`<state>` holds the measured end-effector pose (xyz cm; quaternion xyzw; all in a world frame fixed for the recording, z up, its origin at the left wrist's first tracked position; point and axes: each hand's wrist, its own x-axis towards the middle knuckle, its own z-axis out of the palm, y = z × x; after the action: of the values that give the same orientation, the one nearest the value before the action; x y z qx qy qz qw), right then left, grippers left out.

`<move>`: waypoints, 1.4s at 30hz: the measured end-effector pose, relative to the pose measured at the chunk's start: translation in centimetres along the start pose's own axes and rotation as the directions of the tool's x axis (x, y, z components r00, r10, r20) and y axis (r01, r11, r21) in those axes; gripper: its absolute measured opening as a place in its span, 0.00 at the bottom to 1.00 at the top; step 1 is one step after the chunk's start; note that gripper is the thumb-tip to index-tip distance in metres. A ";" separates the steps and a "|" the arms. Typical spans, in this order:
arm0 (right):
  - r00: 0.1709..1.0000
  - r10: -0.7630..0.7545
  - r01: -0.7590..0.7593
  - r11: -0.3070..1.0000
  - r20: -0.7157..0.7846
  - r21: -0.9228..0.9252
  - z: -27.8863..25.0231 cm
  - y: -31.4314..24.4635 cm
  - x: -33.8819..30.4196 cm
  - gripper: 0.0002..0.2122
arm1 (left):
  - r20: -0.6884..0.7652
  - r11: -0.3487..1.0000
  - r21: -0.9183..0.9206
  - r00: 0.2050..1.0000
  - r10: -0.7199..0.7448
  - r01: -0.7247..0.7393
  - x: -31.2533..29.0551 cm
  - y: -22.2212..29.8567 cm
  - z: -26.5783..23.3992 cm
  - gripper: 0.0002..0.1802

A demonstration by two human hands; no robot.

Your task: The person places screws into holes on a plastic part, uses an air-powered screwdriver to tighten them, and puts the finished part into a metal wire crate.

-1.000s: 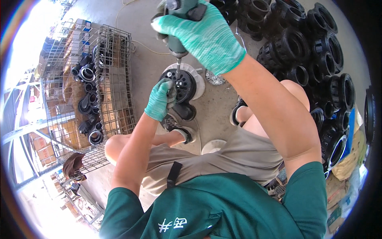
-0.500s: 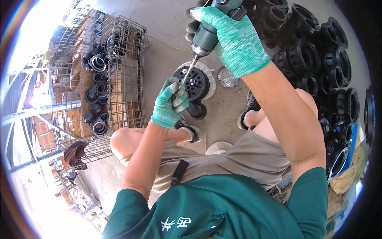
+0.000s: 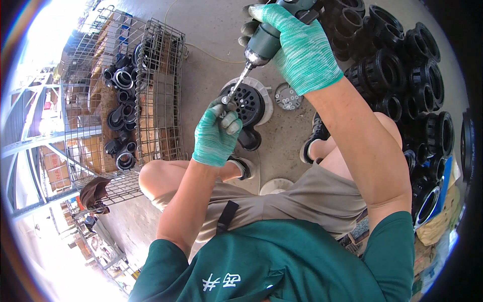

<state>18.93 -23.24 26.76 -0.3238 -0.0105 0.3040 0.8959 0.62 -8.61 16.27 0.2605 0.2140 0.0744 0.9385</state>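
1. Head view, the hands: I see the right hand [image 3: 297,50], in a green knit glove, wrapped fully around the body of a powered screwdriver [image 3: 264,43]; that grip is closed tight on the tool. The left hand [image 3: 217,133], gloved the same, has its fingertips pinched at the tip of the driver bit [image 3: 236,86], seemingly around a small screw, though I cannot make out the screw itself.
2. Head view, the work: the black round fitting [image 3: 247,103] sits on a white disc on the concrete floor [image 3: 211,45], between the person's feet, just beyond the left hand. A small lid of screws [image 3: 288,96] lies just beside it.
3. Risk, as I judge it: with fingers this close to the bit, a spin could snag the glove or nip a fingertip.
4. The bit comes in tilted; it may slip off the screw head and mar the fitting.
5. The wire cage [image 3: 151,90] of fittings on the left and the pile of black fittings [image 3: 402,75] on the right crowd the elbows.
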 end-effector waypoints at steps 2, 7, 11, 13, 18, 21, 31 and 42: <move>0.999 -0.041 0.041 0.999 -0.012 -0.034 0.0 -0.1 0.0 0.14 | -0.007 0.999 0.033 1.000 0.027 -0.027 -0.1 -0.2 0.0 0.10; 0.997 -0.074 0.075 0.997 0.017 -0.032 -0.6 -0.2 0.0 0.13 | -0.020 0.986 0.156 0.998 0.059 -0.055 -0.2 -0.3 -0.1 0.10; 0.998 -0.056 0.055 0.997 -0.013 -0.049 -0.5 -0.1 0.0 0.12 | -0.093 0.960 0.277 0.993 0.079 -0.051 -0.7 -0.4 0.1 0.10; 0.997 -0.075 0.075 0.996 -0.007 -0.040 -0.3 0.5 0.3 0.12 | -0.130 0.953 0.299 0.987 0.089 -0.046 -1.2 -0.1 0.6 0.11; 0.996 0.005 -0.027 0.968 -0.090 -0.250 0.0 -0.6 0.0 0.07 | -0.146 0.921 0.389 0.987 0.066 -0.004 -0.7 -1.5 1.6 0.18; 0.985 -0.139 0.106 0.954 -0.098 -0.282 0.6 0.2 -0.5 0.08 | -0.142 0.929 0.368 0.985 0.101 -0.042 -0.7 -2.2 1.3 0.16; 0.993 -0.065 0.084 0.976 0.100 -0.199 -4.9 1.5 1.3 0.09 | -0.005 0.575 0.799 0.955 0.297 -0.174 0.0 -2.6 -0.8 0.14; 0.960 -0.188 0.260 0.874 0.209 -0.410 -5.0 6.0 1.3 0.07 | 0.022 0.184 0.981 0.982 0.185 -0.057 3.3 -2.6 -4.3 0.13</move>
<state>17.82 -21.77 19.08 -0.4858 -0.1883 0.2133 0.8265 1.78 -8.00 10.38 0.8080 0.2386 0.0086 0.5386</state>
